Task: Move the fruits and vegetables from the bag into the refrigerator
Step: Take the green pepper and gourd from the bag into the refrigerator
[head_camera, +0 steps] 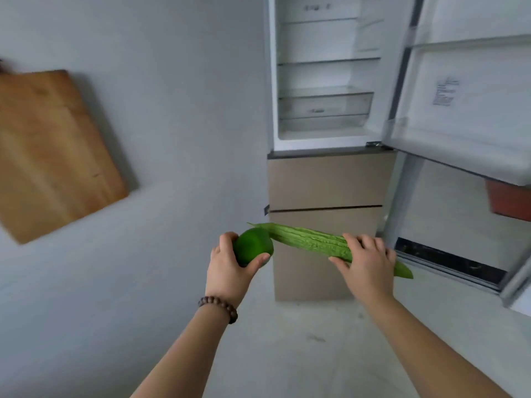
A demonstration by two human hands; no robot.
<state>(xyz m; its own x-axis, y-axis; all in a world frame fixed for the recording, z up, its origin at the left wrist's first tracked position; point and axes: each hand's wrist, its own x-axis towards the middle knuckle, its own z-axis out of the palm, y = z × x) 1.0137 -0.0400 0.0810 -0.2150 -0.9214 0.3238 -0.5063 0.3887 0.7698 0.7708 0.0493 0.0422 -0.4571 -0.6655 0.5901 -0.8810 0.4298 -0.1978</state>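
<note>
**Two green items held out before the open refrigerator**

The left hand (230,261) curls round a smooth round green fruit (253,247), thumb on one side and fingers on the other. The right hand (366,261) grips a long ridged bitter gourd (310,239) near one end; its short tip pokes out past the hand to the right, while the long part runs left and up, its pointed tip crossing just over the round fruit. Both are held in the air in front of the refrigerator (324,179), neither inside it. A dark bead bracelet (219,307) sits on the left wrist.

Two produce items show, one per hand.

The refrigerator's upper compartment stands open. Inside are three glass shelves (329,62), with a clear drawer (324,106) under the lowest; no food shows on any of them, though the picture is soft. The open door (465,90) swings out to the right, with its bins (402,136) showing nothing in them. Below the compartment are two shut beige drawer fronts (327,182).

The hands are level with the lower drawer front, well below the open compartment. To the left runs a plain grey wall with one wooden cutting board (54,150) against it. The door's lower edge overhangs on the right, with something red-brown (508,202) beneath it. Pale floor (301,354) lies open between the person and the refrigerator.
</note>
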